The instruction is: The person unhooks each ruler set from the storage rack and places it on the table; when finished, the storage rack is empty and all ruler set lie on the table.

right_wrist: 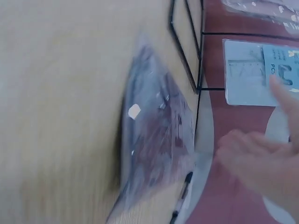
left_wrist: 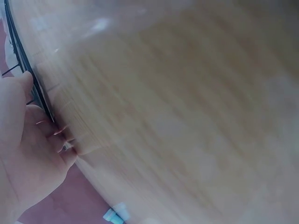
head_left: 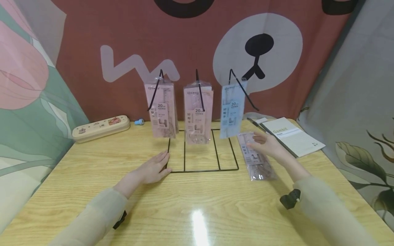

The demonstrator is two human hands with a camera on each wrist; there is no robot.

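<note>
A black wire display rack (head_left: 203, 171) stands on the table, with ruler-set packs hung on its three hooks. Pink packs (head_left: 160, 116) hang at the left, more pink packs (head_left: 198, 119) in the middle, and a blue pack (head_left: 232, 112) at the right. My left hand (head_left: 153, 169) rests at the rack's left base wire, fingers extended and touching it. Right of the rack, a pink ruler-set pack (head_left: 260, 167) lies on the table. Over its upper part is my right hand (head_left: 268, 147), fingers loosely bent; in the right wrist view the hand (right_wrist: 257, 158) looks apart from it.
A cream pencil case (head_left: 101, 129) lies at the back left beside a small blue object (head_left: 139, 122). Toward the back right are a notebook (head_left: 292, 136) and a dark pen (head_left: 253, 123). A printed curtain (head_left: 123, 30) hangs behind the table.
</note>
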